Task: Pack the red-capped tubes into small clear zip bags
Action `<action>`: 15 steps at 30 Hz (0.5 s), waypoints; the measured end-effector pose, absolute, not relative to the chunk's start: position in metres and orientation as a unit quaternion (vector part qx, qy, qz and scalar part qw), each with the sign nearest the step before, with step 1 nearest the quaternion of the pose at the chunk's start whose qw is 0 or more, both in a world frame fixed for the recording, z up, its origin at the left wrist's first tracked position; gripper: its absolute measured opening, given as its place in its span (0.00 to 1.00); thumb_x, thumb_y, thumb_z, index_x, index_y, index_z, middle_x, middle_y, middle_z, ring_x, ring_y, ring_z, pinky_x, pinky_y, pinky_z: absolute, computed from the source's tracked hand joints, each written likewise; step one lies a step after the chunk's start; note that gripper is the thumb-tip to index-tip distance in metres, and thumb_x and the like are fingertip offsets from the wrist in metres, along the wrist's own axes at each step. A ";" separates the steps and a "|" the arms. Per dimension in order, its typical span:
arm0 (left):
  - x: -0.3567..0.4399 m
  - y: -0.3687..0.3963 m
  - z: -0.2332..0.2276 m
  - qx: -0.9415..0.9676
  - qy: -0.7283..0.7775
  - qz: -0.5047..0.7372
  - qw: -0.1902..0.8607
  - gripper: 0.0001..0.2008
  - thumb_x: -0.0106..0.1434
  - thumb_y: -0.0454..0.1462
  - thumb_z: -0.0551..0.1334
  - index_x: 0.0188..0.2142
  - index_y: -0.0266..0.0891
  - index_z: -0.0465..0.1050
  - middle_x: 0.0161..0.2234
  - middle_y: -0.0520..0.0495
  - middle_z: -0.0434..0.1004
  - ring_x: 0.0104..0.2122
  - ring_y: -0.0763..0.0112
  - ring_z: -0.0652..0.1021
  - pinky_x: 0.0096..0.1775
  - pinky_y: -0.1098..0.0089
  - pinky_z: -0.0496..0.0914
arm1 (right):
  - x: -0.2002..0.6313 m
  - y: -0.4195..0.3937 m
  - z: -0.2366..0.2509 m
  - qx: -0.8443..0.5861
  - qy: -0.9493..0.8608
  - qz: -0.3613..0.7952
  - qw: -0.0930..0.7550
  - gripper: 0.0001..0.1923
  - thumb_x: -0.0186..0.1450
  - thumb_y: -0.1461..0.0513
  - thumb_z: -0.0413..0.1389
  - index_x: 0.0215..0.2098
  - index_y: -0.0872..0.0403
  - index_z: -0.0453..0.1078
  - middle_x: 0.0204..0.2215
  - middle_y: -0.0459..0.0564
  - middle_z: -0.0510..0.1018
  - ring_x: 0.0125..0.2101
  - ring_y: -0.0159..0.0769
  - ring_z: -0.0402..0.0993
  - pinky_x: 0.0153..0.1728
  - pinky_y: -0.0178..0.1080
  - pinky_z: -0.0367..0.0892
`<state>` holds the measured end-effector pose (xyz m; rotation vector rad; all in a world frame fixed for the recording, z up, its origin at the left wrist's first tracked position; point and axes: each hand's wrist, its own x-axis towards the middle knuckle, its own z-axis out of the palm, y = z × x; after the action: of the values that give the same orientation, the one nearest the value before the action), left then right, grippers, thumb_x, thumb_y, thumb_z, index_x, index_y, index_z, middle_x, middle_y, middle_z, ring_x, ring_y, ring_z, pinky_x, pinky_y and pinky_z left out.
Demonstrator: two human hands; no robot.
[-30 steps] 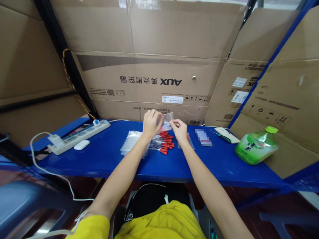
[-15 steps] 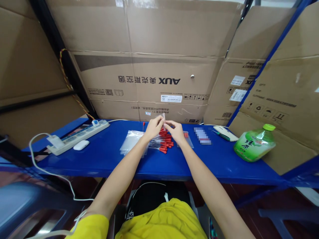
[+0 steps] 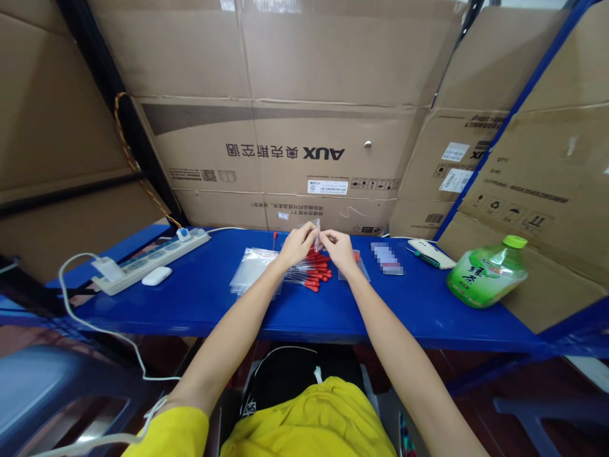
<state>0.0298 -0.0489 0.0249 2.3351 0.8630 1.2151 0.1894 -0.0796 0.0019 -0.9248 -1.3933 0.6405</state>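
Note:
A small clear plastic bag (image 3: 317,233) is pinched between my hands above the blue table. My left hand (image 3: 299,245) has its fingers closed on the bag's left side. From the right, my right hand (image 3: 337,246) grips its other edge with thumb and forefinger. Below them lies a pile of red-tipped droppers (image 3: 314,277) with thin clear stems, partly hidden by my hands. By my left forearm is a stack of flat clear bags (image 3: 250,270). Another clear bag (image 3: 360,270) with something red in it lies partly under my right wrist.
A white power strip (image 3: 152,263) with a plug and cable and a white case (image 3: 157,275) sit at left. To the right are a phone-like item (image 3: 387,259), blurred out, a green screwdriver (image 3: 426,259), a white device (image 3: 440,255) and a green bottle (image 3: 488,274). Cardboard (image 3: 285,133) walls the back.
Both hands have shifted very slightly to the right, and the clear bag between them has turned a little. The other things lie as before.

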 end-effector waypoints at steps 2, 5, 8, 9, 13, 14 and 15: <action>0.030 -0.049 0.025 0.829 0.310 0.427 0.183 0.15 0.75 0.45 0.51 0.35 0.41 0.68 0.25 0.53 0.71 0.27 0.70 0.70 0.34 0.70 0.60 | 0.189 -0.080 0.002 -0.401 -0.599 0.285 0.631 0.17 0.62 0.48 0.60 0.31 0.54 0.76 0.24 0.47 0.80 0.24 0.36 0.77 0.30 0.37 0.73; 0.031 -0.050 0.026 0.830 0.317 0.422 0.178 0.14 0.74 0.45 0.53 0.34 0.41 0.68 0.23 0.54 0.70 0.25 0.70 0.69 0.33 0.70 0.60 | 0.189 -0.081 0.003 -0.404 -0.599 0.287 0.629 0.17 0.62 0.48 0.60 0.32 0.54 0.76 0.23 0.47 0.80 0.24 0.36 0.77 0.30 0.37 0.72; 0.030 -0.051 0.026 0.830 0.296 0.416 0.223 0.15 0.75 0.46 0.51 0.35 0.41 0.66 0.23 0.54 0.73 0.23 0.70 0.71 0.33 0.70 0.61 | 0.190 -0.083 0.004 -0.415 -0.611 0.259 0.622 0.16 0.63 0.49 0.59 0.31 0.54 0.75 0.24 0.47 0.81 0.25 0.37 0.77 0.30 0.36 0.71; 0.030 -0.052 0.026 0.832 0.292 0.411 0.231 0.15 0.75 0.46 0.51 0.35 0.42 0.66 0.23 0.53 0.74 0.23 0.70 0.71 0.33 0.70 0.62 | 0.189 -0.084 0.005 -0.422 -0.615 0.243 0.620 0.15 0.63 0.50 0.59 0.31 0.54 0.75 0.24 0.48 0.81 0.25 0.37 0.78 0.30 0.36 0.71; 0.030 -0.052 0.026 0.841 0.336 0.399 0.143 0.11 0.72 0.42 0.54 0.34 0.42 0.68 0.23 0.53 0.73 0.23 0.70 0.70 0.31 0.69 0.58 | 0.186 -0.086 0.005 -0.475 -0.613 0.179 0.605 0.12 0.62 0.54 0.57 0.27 0.53 0.73 0.23 0.47 0.81 0.25 0.37 0.78 0.30 0.36 0.69; 0.030 -0.052 0.027 0.842 0.348 0.397 0.114 0.10 0.71 0.41 0.55 0.33 0.42 0.68 0.22 0.53 0.72 0.22 0.70 0.69 0.31 0.69 0.56 | 0.186 -0.086 0.005 -0.491 -0.611 0.166 0.599 0.11 0.61 0.55 0.57 0.27 0.53 0.73 0.23 0.47 0.81 0.25 0.37 0.78 0.31 0.36 0.69; 0.030 -0.052 0.027 0.841 0.356 0.396 0.093 0.10 0.70 0.41 0.56 0.32 0.42 0.68 0.22 0.53 0.71 0.22 0.70 0.68 0.30 0.69 0.55 | 0.186 -0.085 0.004 -0.508 -0.608 0.150 0.592 0.10 0.61 0.55 0.57 0.27 0.52 0.73 0.23 0.47 0.81 0.25 0.38 0.78 0.31 0.36 0.69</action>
<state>0.0298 -0.0522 0.0272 2.4968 1.0582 1.1754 0.1860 -0.0848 0.0038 -1.1826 -1.4135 0.3488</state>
